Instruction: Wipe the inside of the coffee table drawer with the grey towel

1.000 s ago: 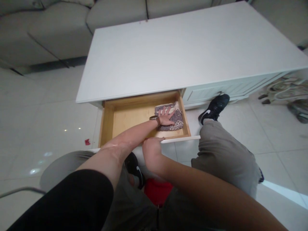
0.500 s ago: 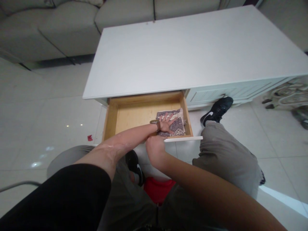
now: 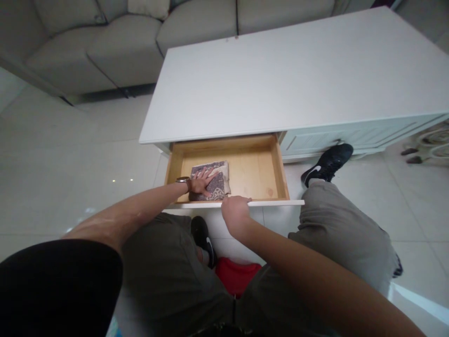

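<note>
A folded patterned cloth (image 3: 221, 180), purple-grey and cream, lies in the left part of a pulled-out wooden drawer (image 3: 256, 164). My left hand (image 3: 201, 181) rests flat on top of the cloth with its fingers spread, hiding part of it. A watch (image 3: 184, 180) is on that wrist. At the middle of the drawer's white front edge, my right hand (image 3: 234, 210) is closed over the rim. Its fingertips are mostly hidden from above.
The drawer sticks out of a white coffee table (image 3: 280, 84). A beige sofa (image 3: 129, 51) stands behind it. My black shoes (image 3: 328, 164) flank the drawer on the tiled floor (image 3: 87, 154). Something red (image 3: 236, 275) sits below, between my legs.
My left hand and the cloth have moved from the drawer's right side to its left side. The right hand still holds the drawer front. The view has shifted slightly.
</note>
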`<state>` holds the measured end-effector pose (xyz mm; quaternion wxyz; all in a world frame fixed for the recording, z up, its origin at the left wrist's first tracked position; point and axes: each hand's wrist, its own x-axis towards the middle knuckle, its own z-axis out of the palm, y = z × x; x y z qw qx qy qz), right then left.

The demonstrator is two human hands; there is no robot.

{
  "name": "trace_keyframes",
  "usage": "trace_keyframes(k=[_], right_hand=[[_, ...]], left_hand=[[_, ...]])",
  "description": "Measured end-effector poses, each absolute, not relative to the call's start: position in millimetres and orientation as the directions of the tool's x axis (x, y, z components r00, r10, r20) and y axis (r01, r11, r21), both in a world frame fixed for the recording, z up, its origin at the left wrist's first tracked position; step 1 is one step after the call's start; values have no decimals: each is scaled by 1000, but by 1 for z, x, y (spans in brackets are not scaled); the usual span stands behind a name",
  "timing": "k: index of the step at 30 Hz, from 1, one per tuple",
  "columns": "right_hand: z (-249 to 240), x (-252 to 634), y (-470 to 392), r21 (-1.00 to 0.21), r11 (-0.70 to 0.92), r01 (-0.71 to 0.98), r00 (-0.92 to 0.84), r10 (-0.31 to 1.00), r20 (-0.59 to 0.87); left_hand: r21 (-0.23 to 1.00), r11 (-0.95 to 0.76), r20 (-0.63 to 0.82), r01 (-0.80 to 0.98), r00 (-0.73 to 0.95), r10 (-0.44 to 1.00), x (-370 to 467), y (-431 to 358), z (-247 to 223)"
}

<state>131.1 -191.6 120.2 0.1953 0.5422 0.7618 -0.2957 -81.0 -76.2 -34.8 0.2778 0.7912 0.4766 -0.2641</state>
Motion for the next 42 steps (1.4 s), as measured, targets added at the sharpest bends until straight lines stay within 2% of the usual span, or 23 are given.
trace_keyframes(k=[3,6,10,23,32,42], right_hand=[[122,132,-193,-164,280,946,-320,722,-613],[123,132,-193,-151,318,936,-341,714,-611],[121,132,-192,-155,301,941,-330,712,-620],[119,131,-192,-104,306,946,-306,744,-594],[116,131,-191,-75,317,945,-302,769,-563],[119,132,-189,-147,303,942,-327,722,-610]], left_hand=[[143,-394,-700,908,374,608,-112,-85,-31],[104,-405,-701,908,356,618,-135,-83,-30],[116,-380,-697,918,348,627,-151,-72,-34],[128,-174,-626,976,216,750,-141,-26,-35],[85,-145,-536,986,168,827,-130,1,-39],[98,-93,-513,991,131,848,-124,-18,-49]])
